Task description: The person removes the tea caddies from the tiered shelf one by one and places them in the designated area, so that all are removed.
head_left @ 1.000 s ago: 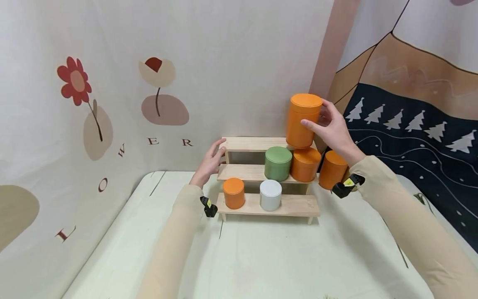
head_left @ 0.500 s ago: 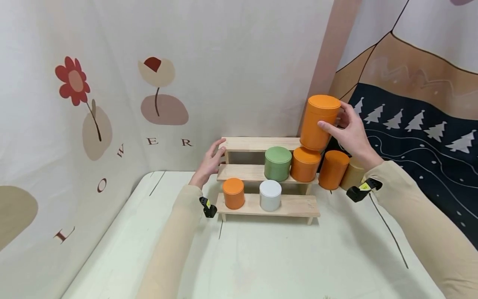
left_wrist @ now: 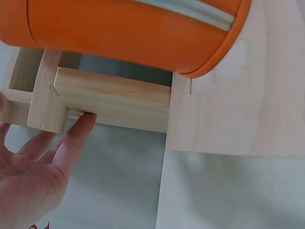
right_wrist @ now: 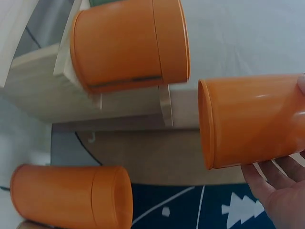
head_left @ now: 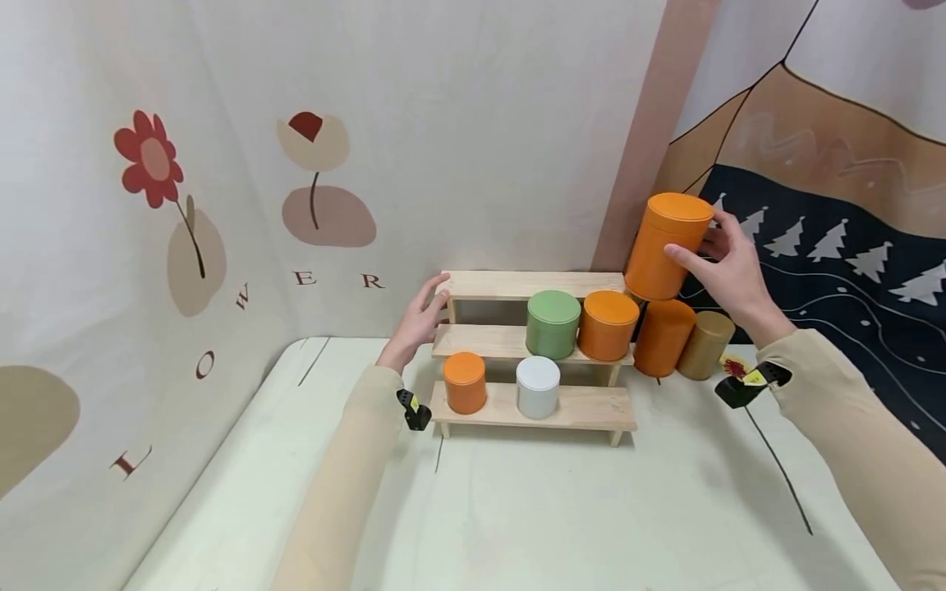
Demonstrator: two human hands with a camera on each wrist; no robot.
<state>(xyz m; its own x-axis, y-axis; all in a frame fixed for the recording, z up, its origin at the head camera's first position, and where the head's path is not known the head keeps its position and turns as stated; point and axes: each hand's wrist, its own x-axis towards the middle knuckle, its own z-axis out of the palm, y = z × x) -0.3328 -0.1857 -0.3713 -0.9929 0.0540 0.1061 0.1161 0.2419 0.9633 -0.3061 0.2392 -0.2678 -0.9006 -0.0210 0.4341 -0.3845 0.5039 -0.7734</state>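
- The right hand [head_left: 740, 279] held the tall lidded orange canister [head_left: 668, 248] at right of centre in the head view, thumb and fingers clamped round its tilted side.
- The left hand [head_left: 415, 325] touched the left end of the three-tier wooden rack [head_left: 510, 285], fingers apart and extended.
- Mid-frame, a green canister [head_left: 553, 326] and a squat orange canister [head_left: 608, 327] stood on the middle shelf.
- Below them stood a small orange canister [head_left: 465, 384] and a white canister [head_left: 538, 388].

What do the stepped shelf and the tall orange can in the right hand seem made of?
Stepped shelf: likely unpainted wood, matte, by the pale grain. Tall orange can: perhaps painted metal or plastic, smooth, satin; its even colour and soft highlights leave that open.
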